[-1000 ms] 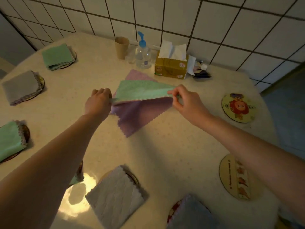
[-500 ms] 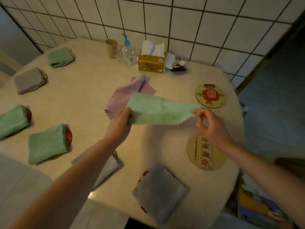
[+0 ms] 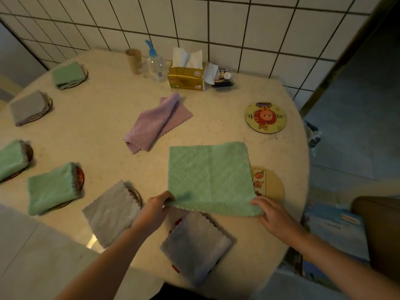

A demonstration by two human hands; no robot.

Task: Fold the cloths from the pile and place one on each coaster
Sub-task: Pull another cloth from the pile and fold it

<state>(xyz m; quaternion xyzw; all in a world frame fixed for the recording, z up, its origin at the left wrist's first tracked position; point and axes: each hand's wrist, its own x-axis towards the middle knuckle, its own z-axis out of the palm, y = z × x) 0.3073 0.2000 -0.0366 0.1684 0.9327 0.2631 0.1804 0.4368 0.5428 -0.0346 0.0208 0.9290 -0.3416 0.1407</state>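
Note:
A green cloth (image 3: pixel 210 176) lies spread flat on the round table (image 3: pixel 104 118), its right edge covering part of a yellow coaster (image 3: pixel 270 185). My left hand (image 3: pixel 154 210) pinches its near left corner. My right hand (image 3: pixel 272 215) holds its near right corner. A crumpled purple cloth (image 3: pixel 157 124) lies farther back at mid-table. A bare cartoon coaster (image 3: pixel 265 117) sits at the right. Folded cloths rest on coasters: white (image 3: pixel 111 213), grey (image 3: pixel 194 245), green (image 3: pixel 52 188).
More folded cloths on coasters line the left rim: green (image 3: pixel 10 159), grey (image 3: pixel 28 107), green (image 3: pixel 68 74). By the tiled wall stand a paper cup (image 3: pixel 133 60), a pump bottle (image 3: pixel 156 64) and a tissue box (image 3: pixel 187 75). A blue box (image 3: pixel 337 232) sits off the table at right.
Both hands have brought the green cloth down and toward me from the air and spread it flat on the table over the yellow coaster's edge. The purple cloth stays behind.

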